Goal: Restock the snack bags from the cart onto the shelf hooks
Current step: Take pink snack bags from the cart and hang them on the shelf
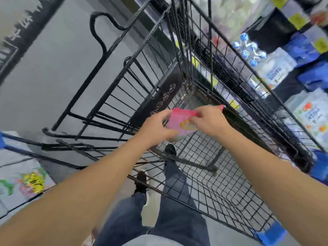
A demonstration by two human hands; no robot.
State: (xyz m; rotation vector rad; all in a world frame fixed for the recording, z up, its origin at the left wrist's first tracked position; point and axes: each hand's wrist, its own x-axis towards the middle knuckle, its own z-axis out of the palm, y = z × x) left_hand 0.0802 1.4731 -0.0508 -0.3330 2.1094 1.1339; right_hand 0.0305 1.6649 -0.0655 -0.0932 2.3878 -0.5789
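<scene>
Hands, left (156, 128) and right (209, 121), pinch pink snack bag (179, 121) (blurred) above wire cart (213, 189).

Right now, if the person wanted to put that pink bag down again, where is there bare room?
The wire floor of the cart looks bare between its side walls, below the pink bag that the left hand and right hand hold. The shelves on the right are crowded with water bottle packs.
</scene>
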